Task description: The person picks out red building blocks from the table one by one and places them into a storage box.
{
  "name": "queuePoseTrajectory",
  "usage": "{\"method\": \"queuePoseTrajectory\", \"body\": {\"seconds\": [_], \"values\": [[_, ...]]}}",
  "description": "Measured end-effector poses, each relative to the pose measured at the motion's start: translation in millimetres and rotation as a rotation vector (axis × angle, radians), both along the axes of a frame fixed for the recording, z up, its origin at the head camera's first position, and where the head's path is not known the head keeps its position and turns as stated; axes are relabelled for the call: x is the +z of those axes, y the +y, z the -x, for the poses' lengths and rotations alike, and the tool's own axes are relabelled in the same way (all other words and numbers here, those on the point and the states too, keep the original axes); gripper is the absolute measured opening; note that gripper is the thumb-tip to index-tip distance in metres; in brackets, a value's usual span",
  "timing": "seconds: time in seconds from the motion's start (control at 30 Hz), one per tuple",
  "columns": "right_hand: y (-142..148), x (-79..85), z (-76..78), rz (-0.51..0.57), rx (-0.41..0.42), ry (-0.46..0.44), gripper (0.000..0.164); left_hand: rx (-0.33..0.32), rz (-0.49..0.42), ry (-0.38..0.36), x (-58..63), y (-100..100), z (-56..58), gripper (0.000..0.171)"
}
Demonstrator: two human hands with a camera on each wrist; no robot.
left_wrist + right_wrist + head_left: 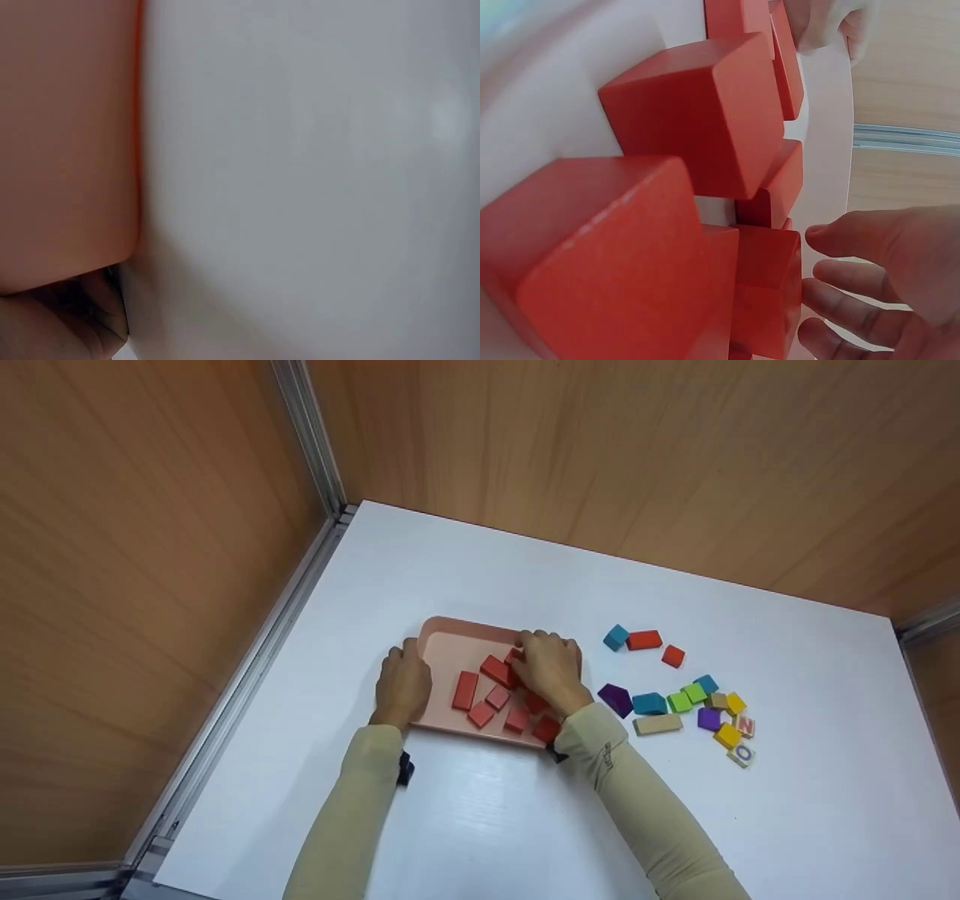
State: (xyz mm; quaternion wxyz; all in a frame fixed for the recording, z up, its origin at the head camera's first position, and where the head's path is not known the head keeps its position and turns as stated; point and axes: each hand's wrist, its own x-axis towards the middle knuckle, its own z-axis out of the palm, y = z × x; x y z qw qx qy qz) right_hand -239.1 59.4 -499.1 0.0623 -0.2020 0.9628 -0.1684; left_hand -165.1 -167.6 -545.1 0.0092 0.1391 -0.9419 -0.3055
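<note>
A pink tray [454, 649] lies on the white table with several red blocks [465, 690] scattered inside. At its left end my left hand [403, 682] grips the side wall; in the left wrist view only its fingers [97, 315] show beside the tray's wall. Over the tray's right part reaches my right hand [553, 667], above the red blocks. The right wrist view shows that hand [885, 285] with fingers spread and fingertips at a red block [769, 292]; whether they touch it I cannot tell. Larger red blocks [690, 112] stand close to that camera.
Right of the tray, a teal block [616, 637] and two red blocks [644, 640] lie loose. Nearer are a purple pentagonal block [616, 700], a plain wooden block [658, 725] and a cluster of green [680, 702], yellow [727, 735] and lettered blocks [741, 754]. Wooden panels [600, 450] border the table.
</note>
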Motion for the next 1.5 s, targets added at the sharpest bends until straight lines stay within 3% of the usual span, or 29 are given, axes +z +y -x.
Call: {"method": "queuePoseTrajectory", "body": {"seconds": [0.47, 0.6, 0.83, 1.2, 1.5], "values": [[27.5, 3.9, 9.3, 0.095, -0.059, -0.040, 0.030, 0.024, -0.042, -0.057, -0.5, -8.0, 3.0, 0.041], [48.0, 2.6, 14.0, 0.114, -0.091, -0.008, 0.030, 0.023, -0.032, -0.054, -1.8, -10.4, 1.9, 0.042], [92.4, -1.7, 28.7, 0.106, -0.171, 0.073, 0.030, 0.011, 0.007, 0.016, -3.6, -15.0, -0.6, 0.040], [162.2, -8.3, 45.7, 0.061, -0.293, 0.055, 0.036, 0.012, 0.006, -0.002, -2.5, -14.1, 0.3, 0.039], [194.0, -18.9, 52.6, 0.028, -0.371, -0.034, 0.044, 0.025, -0.006, -0.034, -3.0, -14.8, 0.4, 0.040]]}}
